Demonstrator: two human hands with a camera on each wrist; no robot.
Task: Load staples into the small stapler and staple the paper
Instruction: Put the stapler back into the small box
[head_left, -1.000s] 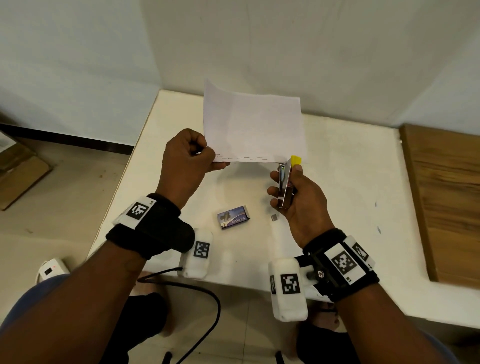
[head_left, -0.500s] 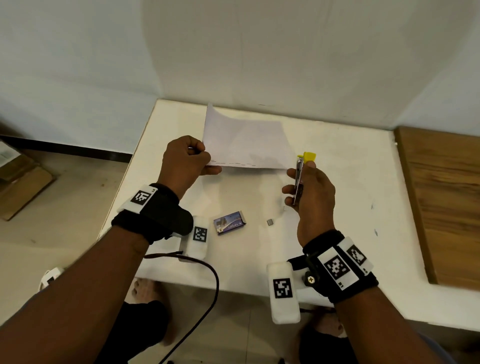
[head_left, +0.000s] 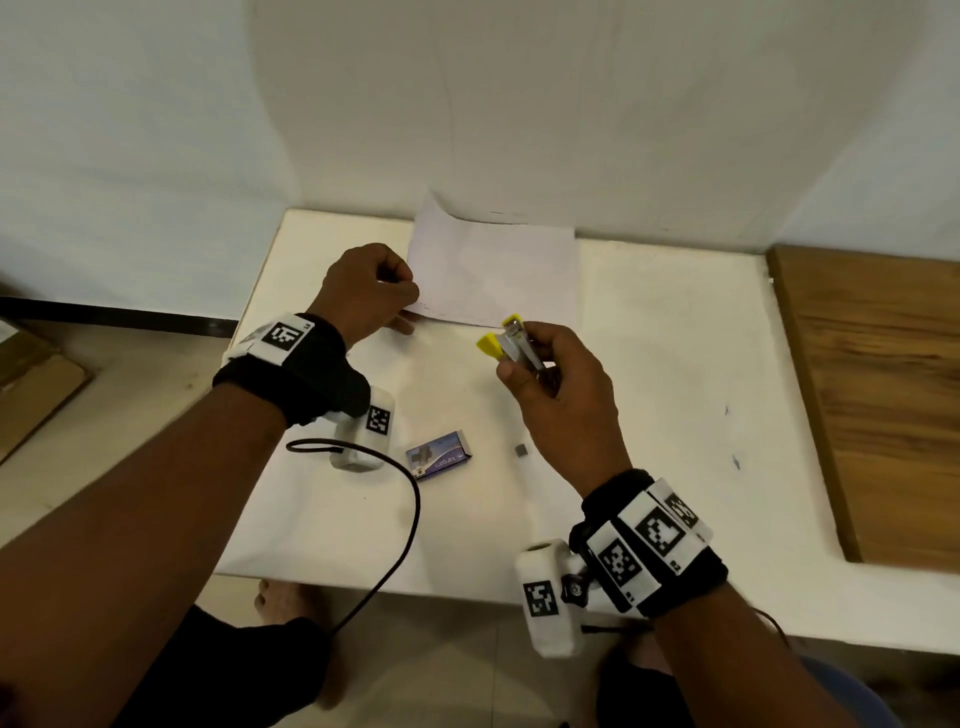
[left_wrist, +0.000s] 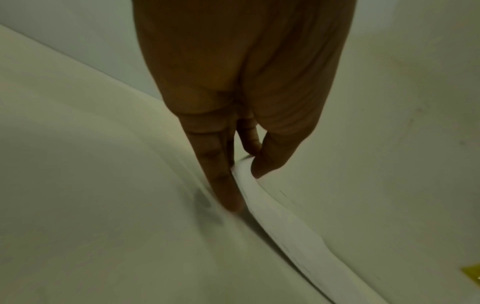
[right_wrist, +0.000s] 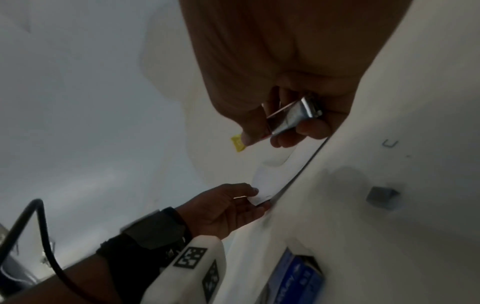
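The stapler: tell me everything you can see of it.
The stapler is small, with a shiny metal body and yellow plastic pieces at its far end. The right hand grips it in the air above the table, fingers and thumb curled round its body, its yellow end pointing toward the paper. It sits just off the paper's near right corner; whether it touches the sheet cannot be told. The right wrist view shows its metal rear end between the fingers.

White table (head_left: 675, 364) in a pale-walled corner, seemingly wooden board (head_left: 872, 389) alongside.
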